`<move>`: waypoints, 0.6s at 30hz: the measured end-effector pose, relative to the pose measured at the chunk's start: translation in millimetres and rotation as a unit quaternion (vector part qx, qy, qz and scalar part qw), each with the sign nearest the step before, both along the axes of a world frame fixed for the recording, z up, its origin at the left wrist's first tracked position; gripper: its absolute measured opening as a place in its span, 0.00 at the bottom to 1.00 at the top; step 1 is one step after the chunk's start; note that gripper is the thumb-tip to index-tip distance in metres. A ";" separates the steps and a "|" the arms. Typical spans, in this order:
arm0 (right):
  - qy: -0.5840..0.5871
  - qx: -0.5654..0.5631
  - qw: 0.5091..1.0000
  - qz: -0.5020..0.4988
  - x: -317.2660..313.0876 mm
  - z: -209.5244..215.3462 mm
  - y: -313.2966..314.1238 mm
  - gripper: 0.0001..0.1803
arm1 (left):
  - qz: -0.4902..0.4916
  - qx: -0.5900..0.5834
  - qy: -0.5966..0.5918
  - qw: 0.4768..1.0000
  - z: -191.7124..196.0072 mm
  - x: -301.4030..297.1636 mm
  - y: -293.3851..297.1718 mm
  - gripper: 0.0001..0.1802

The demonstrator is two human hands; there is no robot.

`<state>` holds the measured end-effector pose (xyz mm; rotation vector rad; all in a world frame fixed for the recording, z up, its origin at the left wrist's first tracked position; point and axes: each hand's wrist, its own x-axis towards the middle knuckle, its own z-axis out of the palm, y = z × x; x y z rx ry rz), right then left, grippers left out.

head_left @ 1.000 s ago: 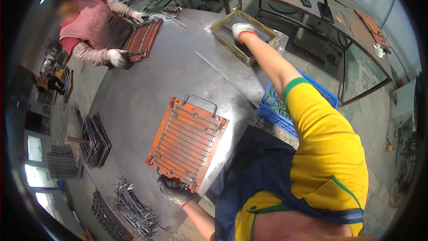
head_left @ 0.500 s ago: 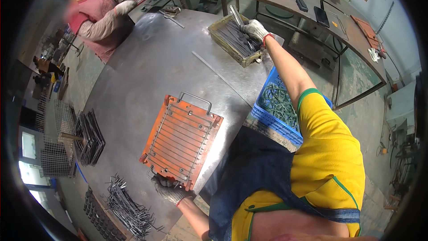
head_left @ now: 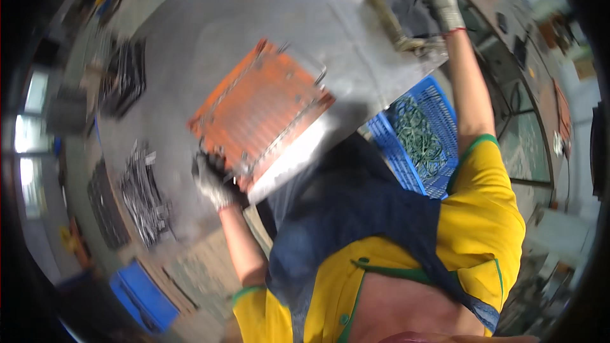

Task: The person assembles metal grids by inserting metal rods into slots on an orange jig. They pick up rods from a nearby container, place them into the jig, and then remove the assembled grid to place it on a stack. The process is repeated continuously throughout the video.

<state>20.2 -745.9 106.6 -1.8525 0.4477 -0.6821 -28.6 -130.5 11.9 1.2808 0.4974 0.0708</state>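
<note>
My gloved left hand (head_left: 213, 180) grips the near left corner of an orange metal jig plate (head_left: 257, 98). A grid of thin metal wires (head_left: 244, 121) lies on the plate, blurred, and a bent wire handle (head_left: 311, 63) juts from its far side. Out to the far right, my gloved right hand (head_left: 440, 1) is over a yellowish tray (head_left: 386, 16) of dark metal rods (head_left: 412, 11). Motion smears its fingers, so whether it holds a rod does not show.
A blue plastic basket (head_left: 416, 176) of green wire pieces stands by the table's right edge. Bundled metal pieces (head_left: 145, 197) and dark stacked frames (head_left: 124, 79) lie on the steel table (head_left: 190, 44) at left. A blue bin (head_left: 143, 295) sits lower left.
The view has swung, and the other person has left it. My left hand stays on the jig plate. My right hand remains at the tray; the shiny rods it held are no longer distinguishable.
</note>
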 end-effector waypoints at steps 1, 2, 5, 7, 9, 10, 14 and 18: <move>0.002 0.115 0.992 0.048 -24.7 45.9 69.0 0.16 | 0.028 0.088 -0.045 0.995 -10.1 0.8 9.6 0.18; -0.009 0.144 0.986 0.084 -28.6 27.1 61.6 0.15 | 0.051 0.177 -0.085 0.979 -19.6 6.1 12.9 0.20; 0.002 0.059 0.977 0.205 -42.7 6.6 159.3 0.17 | 0.130 0.356 -0.205 0.902 16.4 3.8 -5.6 0.21; 0.072 0.095 0.944 0.309 -56.2 -3.6 215.1 0.18 | -0.034 0.267 -0.246 0.931 48.6 0.4 -38.5 0.21; 0.167 0.099 0.886 0.421 -71.4 3.7 265.8 0.18 | -0.160 0.388 -0.280 0.863 79.4 -14.9 -80.0 0.27; 0.177 0.127 0.865 0.452 -79.6 6.3 288.2 0.16 | -0.205 0.280 -0.235 0.908 108.1 -24.1 -104.9 0.26; 0.131 -0.085 0.846 0.511 -86.1 -39.0 319.9 0.12 | -0.404 0.173 0.021 0.898 122.1 -20.6 -117.4 0.21; 0.154 -0.239 0.840 0.463 -89.2 -83.5 310.4 0.19 | -0.463 0.231 -0.077 0.852 92.3 -31.0 -117.0 0.23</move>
